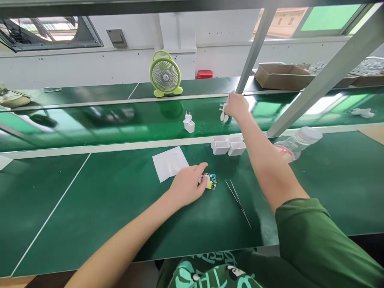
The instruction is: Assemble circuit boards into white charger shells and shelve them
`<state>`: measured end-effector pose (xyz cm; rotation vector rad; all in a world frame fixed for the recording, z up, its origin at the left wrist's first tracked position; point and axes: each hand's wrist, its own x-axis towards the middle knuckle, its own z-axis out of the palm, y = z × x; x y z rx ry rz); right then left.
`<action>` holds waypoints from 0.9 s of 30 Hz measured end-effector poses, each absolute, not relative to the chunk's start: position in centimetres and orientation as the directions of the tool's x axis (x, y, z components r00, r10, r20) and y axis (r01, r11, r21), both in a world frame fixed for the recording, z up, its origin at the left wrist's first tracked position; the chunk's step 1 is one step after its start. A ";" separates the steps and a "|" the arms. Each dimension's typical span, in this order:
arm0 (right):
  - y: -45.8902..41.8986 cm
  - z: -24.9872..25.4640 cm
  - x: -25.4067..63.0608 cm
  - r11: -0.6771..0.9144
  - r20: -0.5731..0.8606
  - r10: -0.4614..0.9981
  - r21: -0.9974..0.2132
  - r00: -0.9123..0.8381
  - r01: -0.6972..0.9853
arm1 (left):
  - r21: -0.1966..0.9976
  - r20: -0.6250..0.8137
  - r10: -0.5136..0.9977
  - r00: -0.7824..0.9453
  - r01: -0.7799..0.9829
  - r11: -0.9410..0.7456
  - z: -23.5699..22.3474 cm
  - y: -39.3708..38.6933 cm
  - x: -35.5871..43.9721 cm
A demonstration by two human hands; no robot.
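My left hand [188,185] rests on the green table with thumb and fingers around a small circuit board [211,181], which has a yellow block and other components on it. The hand hides the board's left part. My right hand [237,106] is stretched out over the glossy green conveyor belt, fingers closed on a white plug housing [223,116]. Pins show at its left side; the rest is behind my fingers. Tweezers [239,204] lie to the right of the board. Left of the board is a white sheet of paper [168,163].
White open housings [220,146] stand by the belt's near rail. Another white plug housing [189,124] sits on the belt. A clear jar [295,144] lies under my right forearm. Slanted metal posts [325,72] rise at the right. Behind stand a green fan [165,76] and cardboard boxes [282,78].
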<state>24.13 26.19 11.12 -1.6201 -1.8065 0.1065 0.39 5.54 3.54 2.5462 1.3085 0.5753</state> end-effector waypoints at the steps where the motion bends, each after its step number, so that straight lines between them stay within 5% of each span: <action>1: 24.9 12.4 24.4 0.173 0.428 0.903 -0.470 0.052 0.866 | 0.342 0.197 0.819 0.539 0.745 -0.573 4.0 6.8 1.4; 3: 21.5 15.1 24.9 0.134 0.406 0.913 -0.405 0.047 0.905 | 0.304 0.137 0.837 0.529 0.782 -0.544 4.6 9.3 3.8; 8: 12.2 18.5 26.4 0.335 0.348 0.909 -0.289 -0.228 0.897 | 0.269 0.046 0.869 0.493 0.831 -0.486 4.0 14.1 9.0; 13: 9.9 14.3 26.5 0.452 -0.177 0.867 -0.115 -0.466 0.885 | 0.255 0.072 0.867 0.492 0.832 -0.493 4.3 14.8 8.7; 16: 10.4 11.5 25.7 0.505 -0.325 0.802 -0.079 -0.501 0.859 | 0.232 0.153 0.868 0.473 0.837 -0.496 5.7 13.0 5.8; 19: 9.8 10.3 25.4 0.485 -0.304 0.818 -0.091 -0.488 0.870 | 0.248 0.311 0.841 0.443 0.816 -0.522 6.7 9.1 2.5; 22: 8.2 9.8 25.6 0.373 -0.326 0.881 0.036 -0.342 0.927 | 0.283 0.453 0.743 0.494 0.710 -0.645 5.6 4.5 0.6; 27: 6.8 7.4 25.4 0.206 -0.392 0.912 0.185 -0.120 0.961 | 0.450 0.382 0.661 0.646 0.495 -0.743 1.3 -0.3 0.4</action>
